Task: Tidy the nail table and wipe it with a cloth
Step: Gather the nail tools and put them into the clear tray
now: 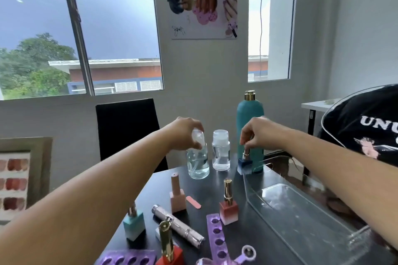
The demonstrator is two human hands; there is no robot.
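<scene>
The blue polish bottle (244,164) stands at the far left corner of the clear tray (290,204), just outside its rim. The right hand (258,135) pinches its cap from above, a hold that would suit lifting it straight over the rim into the tray. Further left of the tray, the left hand (185,131) closes over the top of a clear spray bottle (198,163). A second clear bottle (221,155) stands upright between the two hands, and a tall teal bottle (251,112) stands behind the blue one.

Nearer along the tray's left side, polish bottles, a pink nail file (193,202), a silver tube (178,226) and purple toe separators (215,236) lie scattered over the dark surface (247,232). I'd say tidying has barely begun. The tray has plenty of room inside, but it crowds the surface's right edge, and the upright bottles near the hands could tip. I see no cloth.
</scene>
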